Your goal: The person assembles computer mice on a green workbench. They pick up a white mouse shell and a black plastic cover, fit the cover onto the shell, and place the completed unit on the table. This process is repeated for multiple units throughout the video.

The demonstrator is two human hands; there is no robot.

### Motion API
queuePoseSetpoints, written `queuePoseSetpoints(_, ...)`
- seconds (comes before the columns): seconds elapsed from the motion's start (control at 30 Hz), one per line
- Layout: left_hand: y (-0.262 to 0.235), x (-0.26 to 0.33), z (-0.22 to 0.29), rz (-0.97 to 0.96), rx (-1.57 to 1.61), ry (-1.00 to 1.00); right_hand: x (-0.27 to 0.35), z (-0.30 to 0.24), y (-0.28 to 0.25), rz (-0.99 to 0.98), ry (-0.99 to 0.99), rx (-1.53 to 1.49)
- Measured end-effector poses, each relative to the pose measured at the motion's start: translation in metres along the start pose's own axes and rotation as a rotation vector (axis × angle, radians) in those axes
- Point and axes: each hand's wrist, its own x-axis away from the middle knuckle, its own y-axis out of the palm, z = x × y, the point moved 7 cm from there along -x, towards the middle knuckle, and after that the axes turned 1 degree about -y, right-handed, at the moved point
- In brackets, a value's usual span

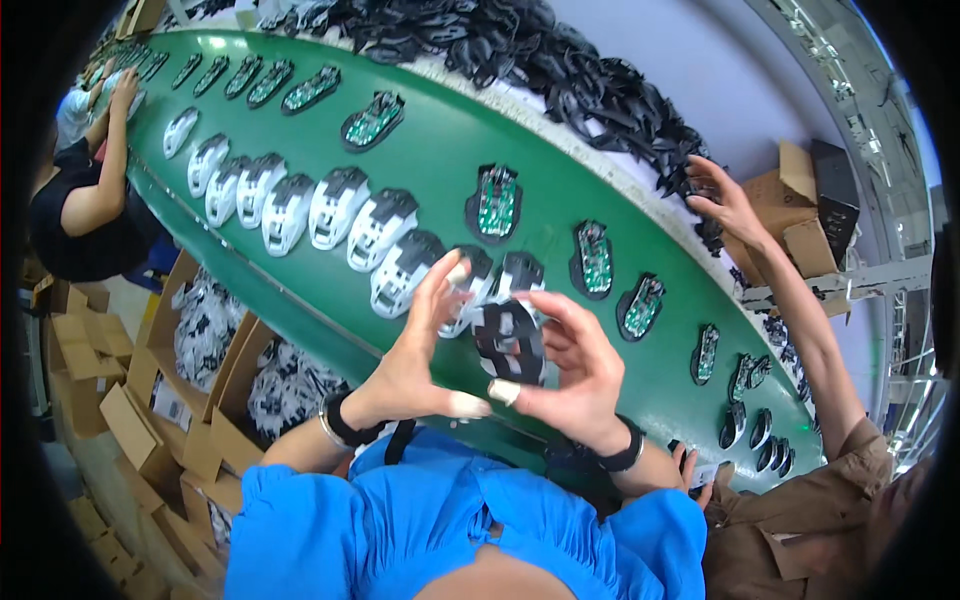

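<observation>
My right hand (580, 375) grips a black plastic mouse shell part (508, 343) between its thumb and fingers, in front of my chest. Facing it, my left hand (410, 365) curves with thumb and fingers wide apart and nothing between them. Pale covers sit on some fingertips of both hands. Just beyond my hands, a row of white-and-black mouse shells (384, 230) lies on the green conveyor belt (420, 180). The nearest shells are partly hidden behind my fingers. Farther across is a line of black mouse bases with green circuit boards (495, 205).
Black plastic parts (570, 75) are heaped along the far ledge. A co-worker's arm (810, 300) reaches toward them at right; another person (95, 200) works at far left. Cardboard boxes of white parts (290, 390) stand low at left, and an open carton (790, 205) sits beyond the belt.
</observation>
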Motion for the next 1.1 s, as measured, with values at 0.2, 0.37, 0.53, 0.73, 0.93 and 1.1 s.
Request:
queuePoseSetpoints(0.2,0.027,0.015,-0.031,-0.089,1.250,-0.695,0.000,-0.026,0.035,-0.273,-0.564,0.687)
queuePoseSetpoints(0.37,-0.011,0.004,-0.034,0.064,0.974,-0.585,-0.041,-0.047,0.044,-0.434,-0.579,0.589)
queuePoseSetpoints(0.53,-0.025,-0.012,-0.019,-0.223,0.752,-0.519,-0.162,0.010,0.022,-0.368,-0.301,0.715)
queuePoseSetpoints(0.73,-0.054,-0.037,-0.008,-0.416,0.615,-0.504,-0.343,0.113,-0.006,-0.116,-0.192,1.069)
queuePoseSetpoints(0.93,-0.078,-0.041,-0.025,-0.388,0.676,-0.557,-0.458,0.155,0.004,0.026,-0.071,1.282)
queuePoseSetpoints(1.1,-0.093,-0.044,-0.031,-0.402,0.666,-0.568,-0.510,0.173,-0.025,0.143,0.021,1.491)
